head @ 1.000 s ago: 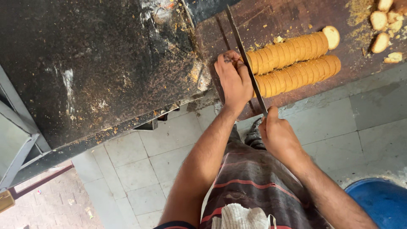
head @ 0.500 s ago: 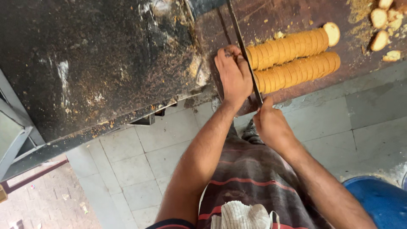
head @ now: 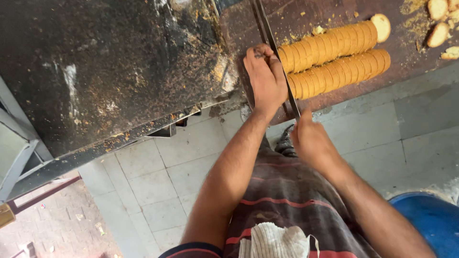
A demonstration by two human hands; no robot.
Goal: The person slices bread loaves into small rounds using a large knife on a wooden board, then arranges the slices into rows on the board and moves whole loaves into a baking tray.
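Note:
Two long golden loaves [head: 334, 59], cut into many thin slices, lie side by side on a dark brown board [head: 306, 19]. My left hand [head: 264, 76] presses flat on the board at the loaves' left end. My right hand [head: 311, 138] grips the handle of a long thin knife [head: 275, 45]. Its blade runs across the board and rests against the left end of both loaves, right beside my left hand's fingers.
A dark, crumb-strewn metal table [head: 105, 71] fills the left. Loose cut slices [head: 442, 26] and crumbs lie at the board's top right. Grey floor tiles [head: 181, 167] lie below, with a blue tub [head: 430, 222] at the lower right and a white cloth [head: 275, 241] at my waist.
The view has shifted slightly. My right hand has drawn the knife a little toward me along the loaves' left end, while my left hand stays pressed beside the blade.

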